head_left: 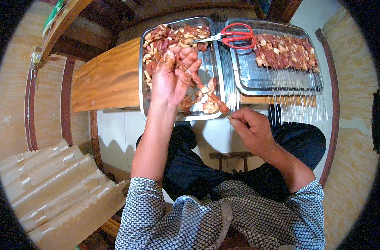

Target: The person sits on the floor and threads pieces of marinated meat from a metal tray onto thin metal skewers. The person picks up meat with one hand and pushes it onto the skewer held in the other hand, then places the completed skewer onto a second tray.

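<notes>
My right hand (250,127) pinches the near end of a meat skewer (213,98), which slants up and left across the left metal tray (143,100). Red and pale meat chunks are threaded along it. My left hand (175,75), palm turned up and fingers curled, is closed around the skewer's upper part, over the tray. Loose meat pieces (190,31) fill the tray's far side, and more lie at its near right. Red-handled scissors (237,36) rest across the rims of both trays, blades pointing left.
On the right, a second metal tray (250,86) holds a row of finished meat skewers (287,52), their bare ends sticking out toward me. Bare metal skewers (228,75) lie between the trays. Underneath is a wooden bench (106,77). Brown ribbed sheeting (56,187) sits at lower left.
</notes>
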Tool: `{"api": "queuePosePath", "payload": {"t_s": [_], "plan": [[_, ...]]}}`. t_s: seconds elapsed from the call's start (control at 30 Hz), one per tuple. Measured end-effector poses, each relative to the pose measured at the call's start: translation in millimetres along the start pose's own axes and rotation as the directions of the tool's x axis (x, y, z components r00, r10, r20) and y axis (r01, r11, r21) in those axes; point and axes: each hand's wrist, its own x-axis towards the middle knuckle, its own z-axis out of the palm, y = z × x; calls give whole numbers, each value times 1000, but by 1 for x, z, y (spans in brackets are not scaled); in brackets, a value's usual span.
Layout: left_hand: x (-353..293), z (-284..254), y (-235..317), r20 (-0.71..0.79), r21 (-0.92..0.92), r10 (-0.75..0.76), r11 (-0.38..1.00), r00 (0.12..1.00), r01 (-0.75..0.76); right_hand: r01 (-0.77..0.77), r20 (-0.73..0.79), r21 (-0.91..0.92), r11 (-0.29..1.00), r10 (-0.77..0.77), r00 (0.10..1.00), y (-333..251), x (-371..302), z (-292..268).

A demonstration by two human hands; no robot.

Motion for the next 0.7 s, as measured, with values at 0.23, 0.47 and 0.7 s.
{"api": "queuePosePath", "payload": {"t_s": [0.23,0.47,0.7], "plan": [[-2,2,-6,-87,37,25,999,996,-22,55,-41,-86,995,-59,997,4,2,1],[-5,9,-9,-134,40,59,998,989,-54,94,-118,-175,980,-115,986,11,1,10],[-4,15,-13,-216,-22,125,991,968,-133,98,-185,-197,975,-136,973,9,2,21]]}}
